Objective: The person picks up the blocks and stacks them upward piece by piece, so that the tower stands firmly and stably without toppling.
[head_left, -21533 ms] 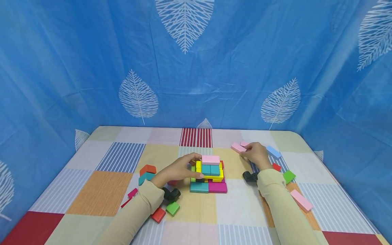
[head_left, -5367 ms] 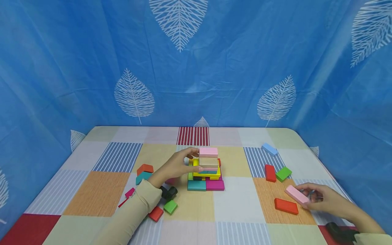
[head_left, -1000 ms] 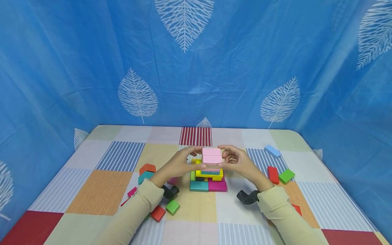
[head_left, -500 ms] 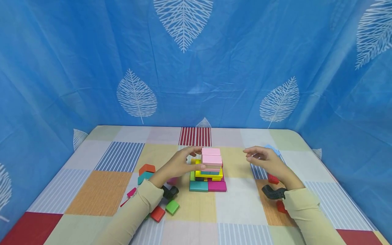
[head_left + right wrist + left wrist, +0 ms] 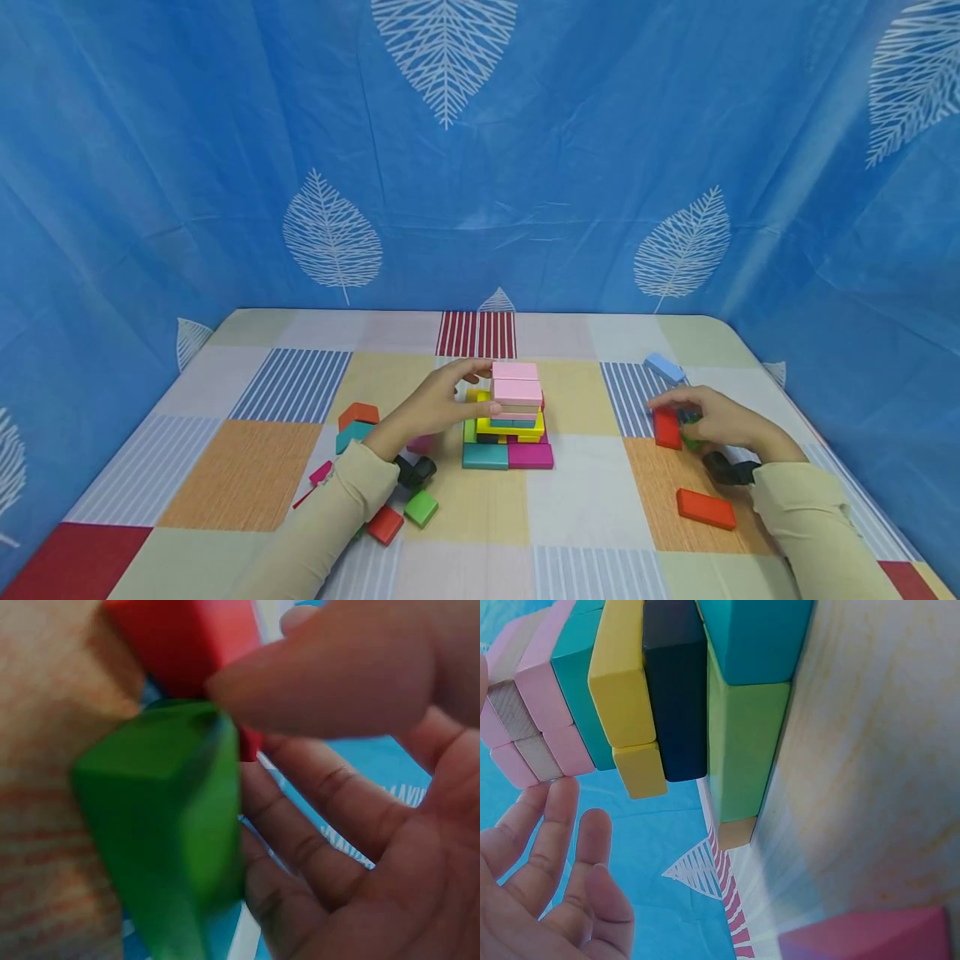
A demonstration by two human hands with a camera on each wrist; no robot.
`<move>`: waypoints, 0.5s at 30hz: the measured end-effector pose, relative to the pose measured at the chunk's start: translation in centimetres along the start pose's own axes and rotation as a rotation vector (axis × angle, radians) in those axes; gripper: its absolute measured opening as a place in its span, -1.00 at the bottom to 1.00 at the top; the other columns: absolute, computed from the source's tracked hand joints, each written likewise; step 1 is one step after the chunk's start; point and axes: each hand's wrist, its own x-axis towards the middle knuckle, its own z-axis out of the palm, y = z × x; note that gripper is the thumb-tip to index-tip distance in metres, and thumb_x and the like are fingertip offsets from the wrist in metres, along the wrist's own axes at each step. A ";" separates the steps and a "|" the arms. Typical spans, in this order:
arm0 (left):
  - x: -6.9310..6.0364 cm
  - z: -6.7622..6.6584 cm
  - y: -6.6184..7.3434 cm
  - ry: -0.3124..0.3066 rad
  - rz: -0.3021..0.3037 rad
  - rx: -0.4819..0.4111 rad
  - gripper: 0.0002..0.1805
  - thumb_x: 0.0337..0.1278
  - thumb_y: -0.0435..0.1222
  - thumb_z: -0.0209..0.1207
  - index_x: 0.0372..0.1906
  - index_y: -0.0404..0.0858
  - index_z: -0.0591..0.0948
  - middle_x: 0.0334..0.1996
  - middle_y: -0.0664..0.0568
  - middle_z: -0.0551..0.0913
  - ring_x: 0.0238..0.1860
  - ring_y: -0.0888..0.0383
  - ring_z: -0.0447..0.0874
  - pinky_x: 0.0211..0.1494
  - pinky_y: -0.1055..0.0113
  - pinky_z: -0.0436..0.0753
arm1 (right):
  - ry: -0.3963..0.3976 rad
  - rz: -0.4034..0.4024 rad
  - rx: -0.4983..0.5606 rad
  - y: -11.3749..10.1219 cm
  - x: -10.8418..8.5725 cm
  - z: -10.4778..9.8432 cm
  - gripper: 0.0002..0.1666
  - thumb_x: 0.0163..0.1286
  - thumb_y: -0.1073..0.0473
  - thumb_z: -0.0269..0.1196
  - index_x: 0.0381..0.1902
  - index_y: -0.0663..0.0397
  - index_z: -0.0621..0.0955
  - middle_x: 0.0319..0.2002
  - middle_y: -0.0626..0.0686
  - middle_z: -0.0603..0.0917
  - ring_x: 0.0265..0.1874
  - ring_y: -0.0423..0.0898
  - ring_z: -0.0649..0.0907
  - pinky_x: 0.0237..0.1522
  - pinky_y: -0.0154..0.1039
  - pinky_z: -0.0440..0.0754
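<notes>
Thumb and fingers of the left hand [image 5: 438,407] [image 5: 555,877] rest on the front and back of the pink-topped upper blocks [image 5: 516,392] [image 5: 544,690] in a layered stack. Lower layers show teal, yellow, black, green and magenta blocks. Over at the right, the right hand [image 5: 727,421] [image 5: 360,802] is around a red block [image 5: 667,431] [image 5: 187,637] and a green block [image 5: 690,437] [image 5: 135,825]. Its fingers are spread, with the thumb tip over where the two blocks meet; firm contact cannot be made out. The hand partly covers the green block.
A light blue block [image 5: 664,368] lies behind the right hand, another red block [image 5: 706,509] in front of it. Around the left forearm lie orange [image 5: 358,413], teal [image 5: 352,435], magenta [image 5: 321,472], red [image 5: 385,525] and green [image 5: 422,508] blocks.
A pink block that the right hand held at the right now lies on top of the stack. The right hand has let go and moved right to the red and green blocks. The left hand stays at the stack.
</notes>
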 end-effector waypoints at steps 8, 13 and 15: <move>-0.1 0.1 0.2 0.001 -0.020 -0.014 -0.25 0.37 -0.20 0.44 0.54 -0.37 0.46 0.37 -0.23 0.60 0.33 -0.20 0.52 0.34 -0.20 0.55 | -0.026 -0.073 -0.126 -0.2 0.4 0.4 -0.50 0.24 0.45 0.48 0.17 0.39 0.72 0.02 0.27 0.74 -0.06 0.11 0.63 -0.15 -0.24 0.74; -0.2 0.2 0.4 0.004 -0.030 -0.014 -0.25 0.37 -0.20 0.44 0.54 -0.36 0.46 0.37 -0.22 0.60 0.33 -0.20 0.52 0.31 -0.17 0.60 | -0.016 -0.054 -0.173 -0.5 0.8 0.7 -0.57 0.22 0.38 0.54 0.07 0.35 0.74 -0.12 0.06 0.75 -0.15 0.01 0.62 -0.16 -0.26 0.69; -0.2 0.3 0.4 0.005 -0.030 -0.010 -0.25 0.36 -0.20 0.44 0.54 -0.36 0.46 0.37 -0.22 0.60 0.33 -0.20 0.52 0.29 -0.16 0.62 | -0.015 -0.047 -0.181 -0.6 0.9 0.7 -0.59 0.22 0.40 0.53 0.04 0.35 0.74 -0.15 0.05 0.74 -0.16 0.01 0.62 -0.13 -0.21 0.70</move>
